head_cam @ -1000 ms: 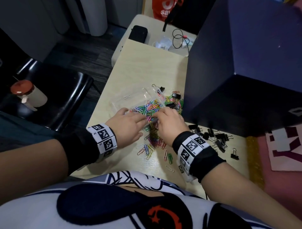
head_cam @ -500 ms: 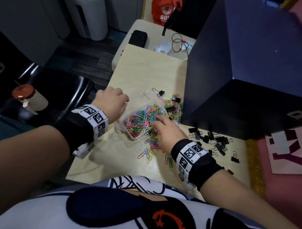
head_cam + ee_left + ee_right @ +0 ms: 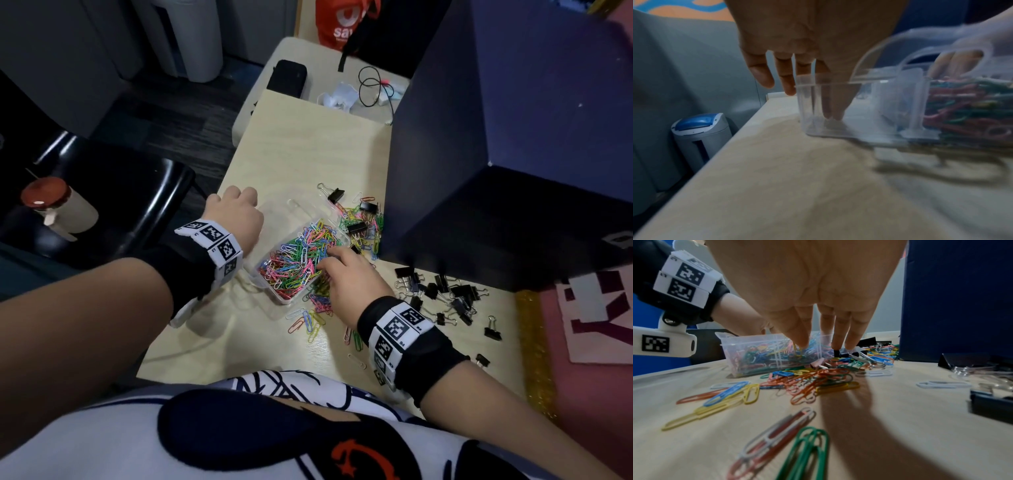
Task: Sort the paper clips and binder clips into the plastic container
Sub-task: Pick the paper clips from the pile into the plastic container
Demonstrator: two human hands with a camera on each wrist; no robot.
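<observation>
— Where's the plastic container [image 3: 274, 284], and what's in it?

— It sits on the counter [image 3: 301, 147], just left of the dark blue box [image 3: 513, 137]. It's clear, with a divider: the compartment farther from the box looks bare in the left wrist view, while the other is heaped with coloured paper clips [image 3: 298, 257].

— And around the container?

— More paper clips lie loose on the counter along its near side, and another scatter lies between it and the box, mixed with a few black binder clips [image 3: 356, 226]. A larger cluster of binder clips [image 3: 445, 294] lies well to the container's right, at the foot of the box.

— The hands?

— The left hand [image 3: 236, 216] is at the container's far-left end, its fingers [image 3: 785, 76] hanging straight down behind the clear wall; whether they touch it I cannot tell. The right hand [image 3: 349, 277] is at the container's near-right edge, fingers [image 3: 797, 331] extended downward with tips at the clips. It's open, gripping nothing I can make out.

— Beyond that?

— Left of the container, off the counter, a cup with a red lid [image 3: 58, 209] lies on a black chair [image 3: 137, 192].
</observation>
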